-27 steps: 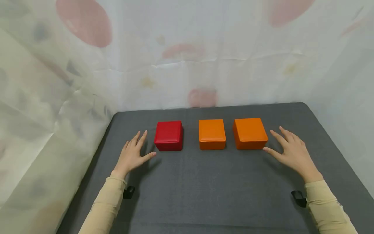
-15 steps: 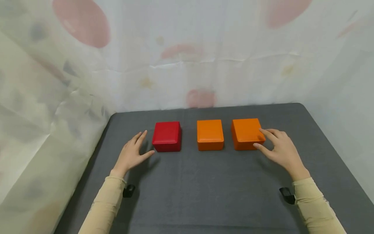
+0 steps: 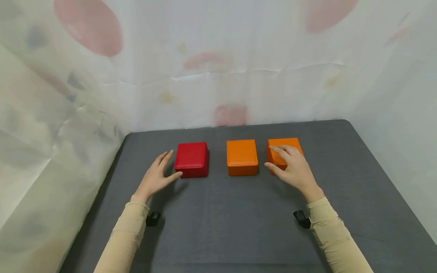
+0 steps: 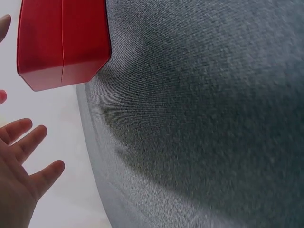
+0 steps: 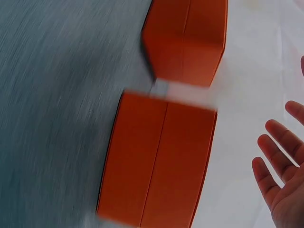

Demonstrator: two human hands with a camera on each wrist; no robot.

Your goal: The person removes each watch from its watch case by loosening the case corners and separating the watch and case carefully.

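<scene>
Closest to you are your two cream sleeves [image 3: 127,231], each with a little black wrist-camera mount poking out under the cuff, lying on the dark grey fabric surface [image 3: 225,227]. Your left hand [image 3: 155,177] sits flat and relaxed, fingers spread, thumb tip just beside the front corner of the red box [image 3: 191,159], though I can't tell if it actually touches. In the left wrist view the fingers [image 4: 28,142] are splayed and holding nothing, with the red box [image 4: 61,40] up ahead, so my guess is that hand is just parked there. Your right hand [image 3: 293,168] is over the right orange box [image 3: 285,146], fingers stretched across its lid and thumb down at the front left edge. That reads to me like a hand settling on for a hold, not clamped yet, and the right wrist view shows straight fingers [image 5: 278,166] with the box [image 5: 159,161] blurred below. The middle orange box [image 3: 242,157] stands alone between the other two, all three in a neat row with gaps between them, lids closed. Behind everything hangs a pale sheet [image 3: 218,64] with faded pink blotches.
</scene>
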